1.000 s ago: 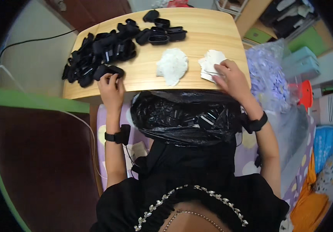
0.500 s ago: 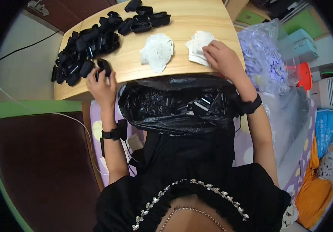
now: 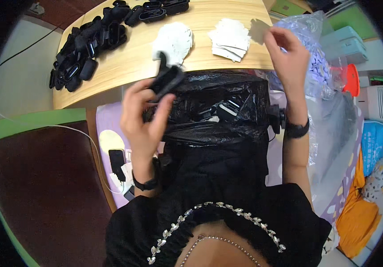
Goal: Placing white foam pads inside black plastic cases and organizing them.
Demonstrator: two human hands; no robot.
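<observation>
Left to right, black cases (image 3: 81, 43) lie heaped on the bench (image 3: 202, 26), the half-curled left hand (image 3: 140, 111) grips an open black case (image 3: 170, 80) above a black plastic bag (image 3: 218, 134), a white pile (image 3: 173, 40) precedes a stack of white cut-outs (image 3: 230, 38), and beside it a thin grey piece (image 3: 258, 31) is pinched by the right hand (image 3: 290, 55).

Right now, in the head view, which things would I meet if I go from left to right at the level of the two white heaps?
Black cases → white pile → white stack → grey card → right hand → blue box.
</observation>
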